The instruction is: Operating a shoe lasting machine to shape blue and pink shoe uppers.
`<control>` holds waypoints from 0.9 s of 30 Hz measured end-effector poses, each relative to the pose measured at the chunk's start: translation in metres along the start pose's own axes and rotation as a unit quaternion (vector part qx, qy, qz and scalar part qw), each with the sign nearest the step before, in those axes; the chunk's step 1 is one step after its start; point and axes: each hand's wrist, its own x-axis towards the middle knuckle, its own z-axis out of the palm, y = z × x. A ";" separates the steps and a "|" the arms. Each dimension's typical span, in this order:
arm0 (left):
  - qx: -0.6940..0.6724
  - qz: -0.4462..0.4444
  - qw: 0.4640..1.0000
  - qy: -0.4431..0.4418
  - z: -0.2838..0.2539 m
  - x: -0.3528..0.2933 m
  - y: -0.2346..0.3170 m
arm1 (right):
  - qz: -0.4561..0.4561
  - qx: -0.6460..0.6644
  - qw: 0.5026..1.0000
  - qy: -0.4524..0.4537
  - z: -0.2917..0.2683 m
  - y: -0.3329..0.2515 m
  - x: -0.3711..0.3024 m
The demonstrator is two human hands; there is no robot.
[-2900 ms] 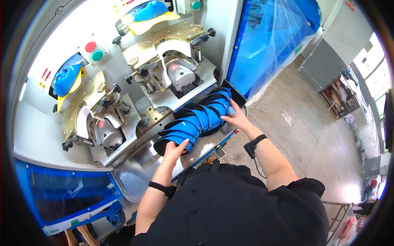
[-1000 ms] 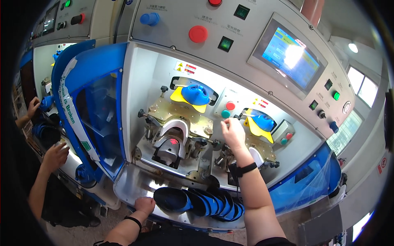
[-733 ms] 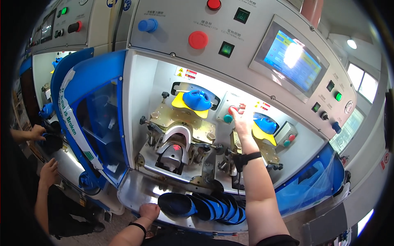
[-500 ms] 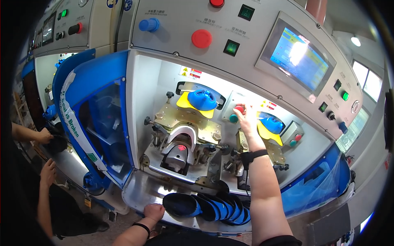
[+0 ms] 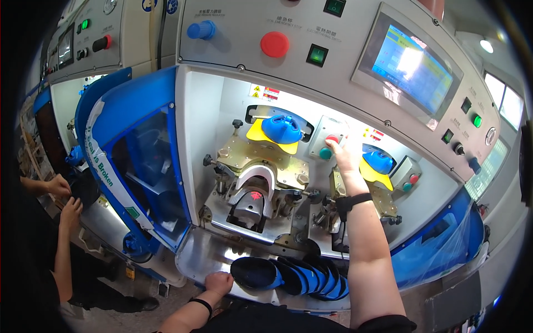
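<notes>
My right hand (image 5: 347,156) reaches up to a small grey control box (image 5: 321,133) inside the machine. Its thumb lies at the red button (image 5: 333,139), above a green button (image 5: 325,153); the fingers stretch along the box's right side, partly lost in glare. My left hand (image 5: 220,283) is closed in a fist at the metal ledge, apparently holding nothing. Right beside it a row of nested black-and-blue shoe uppers (image 5: 256,273) lies on the ledge (image 5: 200,252). Ahead stands a metal mould (image 5: 248,206) with a pale curved pad (image 5: 257,173) around it.
Blue-and-yellow formers (image 5: 282,131) hang behind the mould, with another blue-and-yellow former (image 5: 378,163) to the right. A second button box (image 5: 407,174) is farther right. Blue guard panels (image 5: 141,150) flank the opening. At far left, a co-worker's hands (image 5: 68,202) handle a dark piece.
The view has shifted slightly, so the machine sits a little lower and farther right. My right thumb stays at the red button. The co-worker's hands have come closer together.
</notes>
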 end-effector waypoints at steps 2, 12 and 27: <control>-0.009 -0.026 0.999 -0.020 -0.002 0.000 -0.001 | -0.004 -0.003 0.999 -0.054 0.003 -0.016 0.001; -0.341 -0.122 0.932 0.033 -0.046 0.035 0.017 | 0.066 0.261 0.932 -0.243 0.023 -0.133 0.003; -0.828 -0.173 0.493 -0.204 -0.129 0.114 0.057 | 0.157 0.232 0.901 -0.331 -0.096 -0.252 -0.199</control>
